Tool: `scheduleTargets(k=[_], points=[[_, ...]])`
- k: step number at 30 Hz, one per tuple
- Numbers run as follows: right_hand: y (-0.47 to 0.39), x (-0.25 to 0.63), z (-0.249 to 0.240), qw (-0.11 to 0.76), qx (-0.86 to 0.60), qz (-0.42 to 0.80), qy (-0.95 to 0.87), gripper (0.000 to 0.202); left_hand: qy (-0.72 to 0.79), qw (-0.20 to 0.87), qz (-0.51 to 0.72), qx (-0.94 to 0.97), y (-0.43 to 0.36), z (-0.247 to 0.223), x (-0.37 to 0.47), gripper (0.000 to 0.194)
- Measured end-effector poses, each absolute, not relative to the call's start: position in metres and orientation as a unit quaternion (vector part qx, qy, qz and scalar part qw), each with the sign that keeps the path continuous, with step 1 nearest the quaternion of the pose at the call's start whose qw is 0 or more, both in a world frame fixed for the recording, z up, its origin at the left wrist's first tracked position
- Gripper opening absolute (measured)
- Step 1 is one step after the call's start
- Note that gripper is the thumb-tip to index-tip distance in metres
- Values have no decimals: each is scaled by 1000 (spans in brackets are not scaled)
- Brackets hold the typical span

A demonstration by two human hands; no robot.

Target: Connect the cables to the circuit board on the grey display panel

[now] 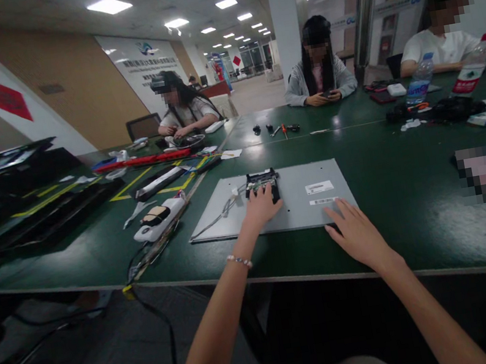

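A flat grey metal panel (293,191), which looks like the back of a display, lies on the green table in front of me. On its upper middle sits a circuit board in a black frame (271,175). My left hand (263,205) rests on the near part of this board, fingers spread, covering some of it. A grey cable (225,208) with a pale connector runs from beside the board to the panel's left corner. My right hand (356,230) is open, its fingertips at the panel's near right corner, close to a white barcode label (322,201).
Left of the panel lie a white power strip (160,217) and long black casings (44,221). Beyond it are an orange-handled screwdriver (283,131) and small black parts. Bottles (419,81) and a black cable bundle stand back right. Several people sit around the table (400,230).
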State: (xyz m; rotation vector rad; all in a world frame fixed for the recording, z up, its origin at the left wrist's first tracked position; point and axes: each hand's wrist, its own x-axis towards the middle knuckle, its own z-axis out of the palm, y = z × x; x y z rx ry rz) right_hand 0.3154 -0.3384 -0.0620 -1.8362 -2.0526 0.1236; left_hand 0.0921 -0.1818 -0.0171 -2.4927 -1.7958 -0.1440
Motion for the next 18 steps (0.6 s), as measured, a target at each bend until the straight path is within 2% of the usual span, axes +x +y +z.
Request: scheduleTargets(k=[8,14,18], points=[[-337,316,-61,191,-653,55,-731,57,-585,52,-83,-805,-166,-19,82,68],[-339,316,-58,191,-650,47,-734,56,-604,104,-178,-770,-158,2,46,39],[-340,315,-57,190,-650,45,-734,56,-633,154,-170,-740,-151,10,18,33]])
